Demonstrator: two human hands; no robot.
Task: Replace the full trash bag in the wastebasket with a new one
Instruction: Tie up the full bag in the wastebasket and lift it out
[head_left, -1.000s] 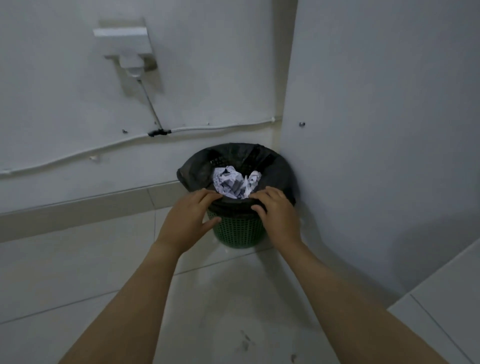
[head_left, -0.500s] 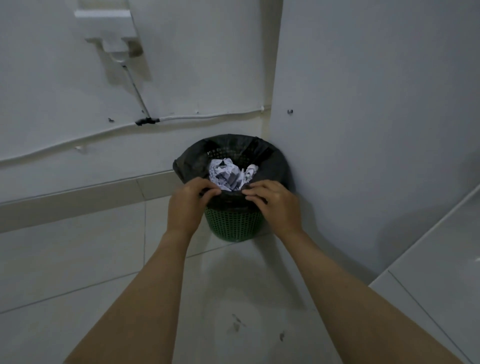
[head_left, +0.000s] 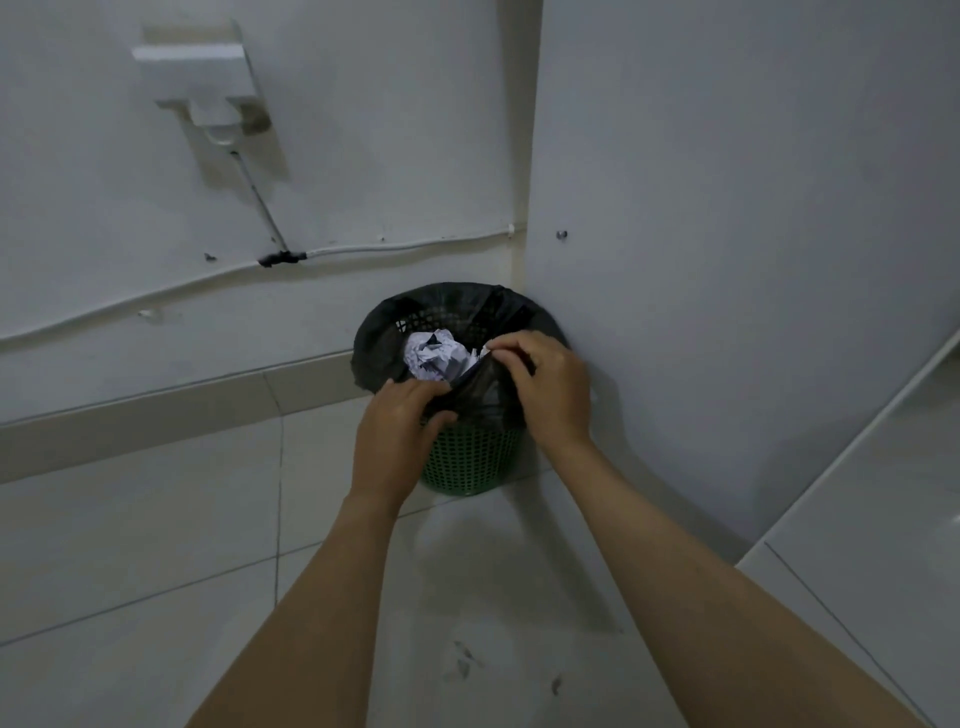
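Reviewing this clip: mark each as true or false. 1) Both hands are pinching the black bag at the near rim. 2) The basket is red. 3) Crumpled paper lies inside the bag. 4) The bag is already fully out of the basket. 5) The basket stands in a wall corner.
1) True: the left hand and right hand grip the black bag at the near rim.
2) False: the basket is green mesh.
3) True: crumpled paper lies inside.
4) False: the bag still lines the basket, its far edge folded over the rim.
5) True: it stands on the floor where two walls meet.
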